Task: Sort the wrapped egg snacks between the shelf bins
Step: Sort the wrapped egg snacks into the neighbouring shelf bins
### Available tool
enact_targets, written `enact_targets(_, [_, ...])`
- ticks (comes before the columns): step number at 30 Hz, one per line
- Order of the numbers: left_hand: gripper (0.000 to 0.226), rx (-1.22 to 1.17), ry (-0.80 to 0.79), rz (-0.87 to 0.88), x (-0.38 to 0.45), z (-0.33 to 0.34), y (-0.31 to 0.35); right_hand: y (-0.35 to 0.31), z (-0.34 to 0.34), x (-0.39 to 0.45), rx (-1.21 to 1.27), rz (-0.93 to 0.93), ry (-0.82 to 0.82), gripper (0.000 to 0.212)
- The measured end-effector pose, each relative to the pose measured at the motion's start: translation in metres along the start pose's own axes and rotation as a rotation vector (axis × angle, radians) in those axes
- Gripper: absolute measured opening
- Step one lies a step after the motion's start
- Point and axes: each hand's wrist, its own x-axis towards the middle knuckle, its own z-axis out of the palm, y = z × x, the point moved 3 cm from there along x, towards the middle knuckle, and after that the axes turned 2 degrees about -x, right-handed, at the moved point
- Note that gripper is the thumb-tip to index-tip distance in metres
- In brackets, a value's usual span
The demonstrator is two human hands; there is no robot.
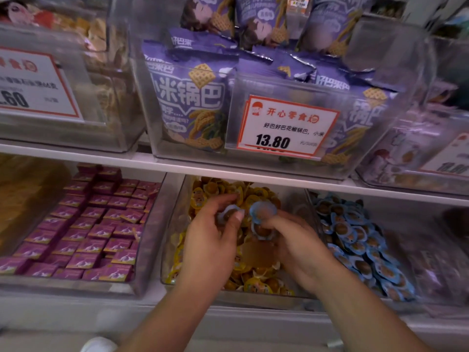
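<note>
Glossily round blue-wrapped egg snacks (pixel 262 212)

price tag (pixel 286 125): 开心零食, 13.80 | purple bag (pixel 187 97): 小米锅巴 | left tag (pixel 33 82): .60

I count two hands (pixel 210 240) (pixel 297 250), three blue-wrapped eggs (pixel 262 212) held between them; yellow eggs (pixel 253 280), blue pile (pixel 360 240), pink boxes (pixel 83 224) too many to count; three price tags (pixel 286 125).

The shelf edge (pixel 228 171) overhung the yellow bin (pixel 175 224) at centre frame; its front lay open below.
</note>
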Motion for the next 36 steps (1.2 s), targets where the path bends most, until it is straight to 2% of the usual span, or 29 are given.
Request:
enact_targets(3, [0.028, -0.062, 0.0, 0.019, 0.0, 0.012, 0.004, 0.001, 0.008, -0.02, 0.278, 0.107, -0.255, 0.041])
enact_targets(4, [0.03, -0.04, -0.023, 0.048, -0.002, 0.018, 0.006, 0.0, 0.01, -0.025, 0.336, 0.112, -0.291, 0.041])
enact_targets(6, [0.037, 0.084, -0.093, 0.161, -0.007, 0.029, 0.009, -0.005, 0.012, -0.03, 0.42, 0.114, -0.227, 0.037])
enact_targets(8, [0.05, 0.165, -0.231, 0.265, -0.014, 0.045, 0.012, -0.01, 0.006, -0.034, 0.419, 0.084, -0.047, 0.04])
enact_targets(11, [0.074, 0.116, -0.482, 0.324, -0.029, 0.066, 0.018, -0.017, -0.015, -0.04, 0.34, -0.022, 0.128, 0.039])
enact_targets(15, [0.078, -0.065, -0.589, 0.34, -0.041, 0.068, 0.028, -0.03, -0.044, -0.055, 0.343, -0.129, 0.081, 0.033])
enact_targets(18, [0.073, -0.247, -0.656, 0.203, -0.045, 0.063, 0.031, -0.032, -0.072, -0.055, 0.368, -0.183, 0.079, 0.039])
enact_targets(20, [0.067, -0.181, -0.627, 0.163, -0.044, 0.06, 0.028, -0.033, -0.095, -0.048, 0.337, -0.182, 0.142, 0.033])
enact_targets(24, [0.038, 0.239, -0.484, 0.333, -0.03, 0.049, 0.018, -0.046, -0.148, -0.013, 0.185, -0.191, 0.374, 0.034])
enact_targets(26, [0.033, 0.307, -0.43, 0.344, -0.025, 0.044, 0.015, -0.06, -0.165, 0.004, -0.052, -0.2, 0.465, 0.033])
enact_targets(29, [0.03, 0.366, -0.287, 0.375, -0.013, 0.026, 0.019, -0.069, -0.17, 0.011, -0.556, -0.162, 0.559, 0.043])
enact_targets(31, [0.028, 0.453, -0.158, 0.426, -0.002, 0.005, 0.025, -0.066, -0.151, -0.001, -0.881, -0.307, 0.603, 0.038])
enact_targets(33, [0.029, 0.552, -0.046, 0.458, 0.011, -0.021, 0.026, -0.059, -0.111, -0.023, -1.025, -0.612, 0.547, 0.032])
enact_targets(34, [0.031, 0.595, -0.004, 0.447, 0.016, -0.034, 0.025, -0.055, -0.084, -0.032, -1.069, -0.739, 0.452, 0.032])
enact_targets(36, [0.038, 0.634, 0.034, 0.368, 0.022, -0.055, 0.018, -0.043, -0.026, -0.038, -1.152, -0.83, 0.097, 0.031])
